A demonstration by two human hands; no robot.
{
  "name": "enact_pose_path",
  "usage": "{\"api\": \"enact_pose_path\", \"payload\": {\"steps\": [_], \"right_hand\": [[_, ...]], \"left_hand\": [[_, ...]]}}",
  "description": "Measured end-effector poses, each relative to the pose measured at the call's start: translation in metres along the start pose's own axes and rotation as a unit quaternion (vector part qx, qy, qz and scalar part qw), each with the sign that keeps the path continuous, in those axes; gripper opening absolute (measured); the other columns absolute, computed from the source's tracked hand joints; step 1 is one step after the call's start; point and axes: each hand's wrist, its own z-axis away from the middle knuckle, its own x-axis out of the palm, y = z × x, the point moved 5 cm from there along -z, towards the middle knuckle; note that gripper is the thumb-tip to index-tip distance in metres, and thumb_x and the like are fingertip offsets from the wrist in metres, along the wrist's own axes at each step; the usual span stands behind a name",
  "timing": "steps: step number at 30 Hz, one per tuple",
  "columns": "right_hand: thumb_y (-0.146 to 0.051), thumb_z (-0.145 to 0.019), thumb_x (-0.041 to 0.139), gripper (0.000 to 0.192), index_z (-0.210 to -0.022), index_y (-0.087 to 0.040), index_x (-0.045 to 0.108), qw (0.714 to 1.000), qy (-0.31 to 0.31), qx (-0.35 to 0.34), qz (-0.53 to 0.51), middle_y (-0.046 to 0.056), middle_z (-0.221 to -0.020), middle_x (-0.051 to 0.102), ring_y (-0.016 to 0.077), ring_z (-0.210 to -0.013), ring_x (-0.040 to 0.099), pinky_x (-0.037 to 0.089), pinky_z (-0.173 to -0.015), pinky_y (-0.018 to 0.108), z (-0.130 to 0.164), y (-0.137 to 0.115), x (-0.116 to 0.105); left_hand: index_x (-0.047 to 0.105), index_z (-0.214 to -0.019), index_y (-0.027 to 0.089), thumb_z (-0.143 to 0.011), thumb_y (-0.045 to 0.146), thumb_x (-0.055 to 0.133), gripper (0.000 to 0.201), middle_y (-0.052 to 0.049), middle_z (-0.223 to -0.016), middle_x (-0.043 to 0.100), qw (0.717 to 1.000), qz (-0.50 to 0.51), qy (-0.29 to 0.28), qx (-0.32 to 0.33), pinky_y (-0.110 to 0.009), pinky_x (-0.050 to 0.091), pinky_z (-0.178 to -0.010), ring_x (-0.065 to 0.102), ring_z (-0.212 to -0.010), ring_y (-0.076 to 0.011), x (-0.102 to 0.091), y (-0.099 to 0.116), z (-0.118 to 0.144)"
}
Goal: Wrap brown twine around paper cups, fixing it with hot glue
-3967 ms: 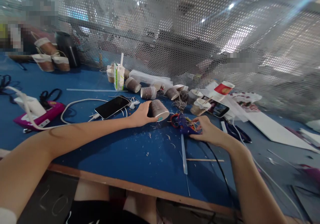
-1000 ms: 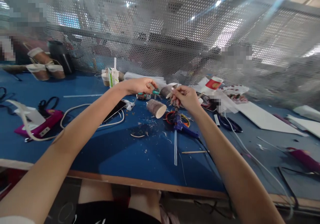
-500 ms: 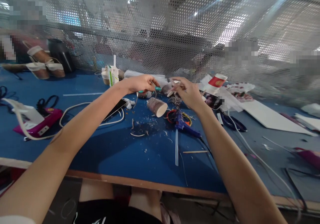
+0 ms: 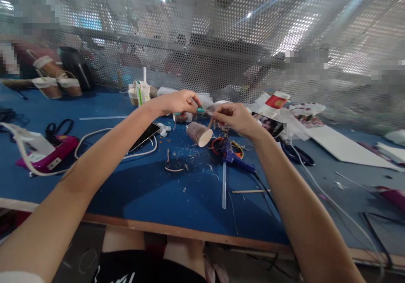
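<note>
Over the back of the blue table, my left hand (image 4: 185,102) is closed round a slim teal tool (image 4: 200,110), whose kind I cannot make out. Just right of it, my right hand (image 4: 232,116) has its fingers pinched near the tool's tip, on something too small to name. Below and between both hands lies a paper cup wrapped in brownish cord (image 4: 198,133), on its side with its pale base towards me. A blue glue gun (image 4: 236,161) with a clear glue stick (image 4: 224,186) rests nearer, beside colored wire rings (image 4: 217,146).
A phone (image 4: 145,137) and a white cable lie left, near a magenta power strip (image 4: 52,158). A red-and-white paper cup (image 4: 277,100) and a white board (image 4: 351,148) are at right. Perforated metal mesh (image 4: 190,30) rises behind the table. Scraps litter the middle.
My right hand has moved left and slightly down, and its fingers now meet the end of the teal tool. My left hand has hardly moved.
</note>
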Motion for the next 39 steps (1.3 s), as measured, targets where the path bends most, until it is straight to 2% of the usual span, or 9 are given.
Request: {"api": "enact_pose_path", "payload": {"steps": [3, 7, 17, 22, 24, 26, 29, 35, 39], "right_hand": [[-0.046, -0.075, 0.075, 0.032, -0.063, -0.018, 0.066, 0.999, -0.028, 0.025, 0.001, 0.002, -0.059, 0.068, 0.0077, -0.047, 0.048, 0.036, -0.045, 0.023, 0.002, 0.008, -0.016], [-0.050, -0.074, 0.074, 0.034, -0.064, -0.018, 0.068, 0.982, -0.176, 0.071, 0.014, 0.003, -0.061, 0.070, 0.0077, -0.048, 0.050, 0.037, -0.044, 0.023, 0.010, 0.017, -0.021], [-0.054, -0.076, 0.071, 0.037, -0.070, -0.018, 0.064, 0.973, -0.207, 0.093, 0.035, 0.001, -0.068, 0.069, 0.0090, -0.056, 0.055, 0.043, -0.055, 0.025, 0.017, -0.009, -0.012], [-0.051, -0.062, 0.082, 0.049, -0.095, -0.019, 0.067, 0.920, -0.337, 0.175, 0.097, 0.007, -0.092, 0.074, 0.0191, -0.076, 0.065, 0.049, -0.063, 0.031, 0.033, -0.013, 0.000], [-0.054, -0.062, 0.081, 0.052, -0.097, -0.019, 0.067, 0.934, -0.277, 0.170, 0.148, 0.007, -0.092, 0.072, 0.0212, -0.077, 0.065, 0.049, -0.063, 0.032, 0.029, -0.015, -0.004], [-0.056, -0.065, 0.078, 0.048, -0.094, -0.019, 0.067, 0.963, -0.156, 0.131, 0.175, 0.008, -0.093, 0.071, 0.0223, -0.081, 0.064, 0.049, -0.064, 0.032, 0.020, -0.020, -0.010], [-0.053, -0.066, 0.078, 0.044, -0.092, -0.020, 0.067, 0.992, -0.029, 0.055, 0.110, 0.008, -0.099, 0.070, 0.0221, -0.086, 0.063, 0.050, -0.069, 0.033, 0.010, -0.027, -0.005], [-0.048, -0.068, 0.080, 0.039, -0.090, -0.018, 0.069, 0.999, -0.046, 0.018, -0.022, 0.008, -0.094, 0.072, 0.0201, -0.085, 0.065, 0.052, -0.074, 0.033, 0.004, -0.029, 0.041], [-0.058, -0.078, 0.069, 0.041, -0.069, -0.018, 0.067, 0.994, -0.052, 0.011, -0.094, 0.004, -0.070, 0.070, 0.0123, -0.063, 0.061, 0.050, -0.063, 0.028, 0.004, -0.030, 0.053]], "left_hand": [[0.068, -0.101, 0.013, -0.086, 0.025, 0.062, 0.020, -0.005, -0.079, 0.061, 0.997, -0.067, -0.024, -0.035, -0.028, 0.038, -0.063, 0.054, -0.068, -0.0117, -0.021, -0.010, 0.008], [0.071, -0.097, 0.012, -0.087, 0.032, 0.062, 0.024, -0.005, -0.074, 0.057, 0.996, -0.071, 0.002, -0.052, -0.028, 0.035, -0.061, 0.050, -0.064, -0.0108, -0.046, -0.017, 0.018], [0.070, -0.094, 0.016, -0.089, 0.029, 0.058, 0.019, -0.002, -0.073, 0.054, 0.997, -0.058, -0.035, -0.042, -0.024, 0.036, -0.061, 0.049, -0.062, -0.0090, -0.026, 0.000, 0.018], [0.067, -0.093, 0.013, -0.090, 0.022, 0.054, 0.016, 0.000, -0.068, 0.048, 0.999, -0.030, -0.010, -0.033, -0.024, 0.034, -0.059, 0.041, -0.055, -0.0054, -0.016, 0.001, 0.012], [0.066, -0.091, 0.012, -0.090, 0.022, 0.054, 0.015, 0.000, -0.068, 0.047, 0.999, -0.019, -0.015, -0.033, -0.025, 0.034, -0.060, 0.041, -0.055, -0.0052, -0.008, 0.001, 0.009], [0.066, -0.091, 0.013, -0.091, 0.024, 0.054, 0.016, -0.001, -0.069, 0.048, 0.999, -0.009, -0.026, -0.016, -0.026, 0.034, -0.060, 0.043, -0.056, -0.0057, -0.001, 0.005, 0.008], [0.066, -0.095, 0.014, -0.092, 0.029, 0.055, 0.019, -0.002, -0.071, 0.052, 0.999, -0.009, -0.028, 0.016, -0.026, 0.034, -0.061, 0.046, -0.059, -0.0069, 0.003, 0.014, 0.010], [0.058, -0.107, 0.011, -0.096, 0.021, 0.048, 0.018, -0.003, -0.080, 0.056, 0.998, -0.026, 0.053, 0.030, -0.027, 0.038, -0.072, 0.053, -0.072, -0.0092, 0.002, 0.026, 0.010], [0.053, -0.109, 0.010, -0.093, 0.011, 0.047, 0.017, -0.003, -0.084, 0.055, 0.991, -0.047, 0.122, 0.001, -0.026, 0.038, -0.074, 0.053, -0.076, -0.0094, -0.001, 0.028, 0.009]]}}
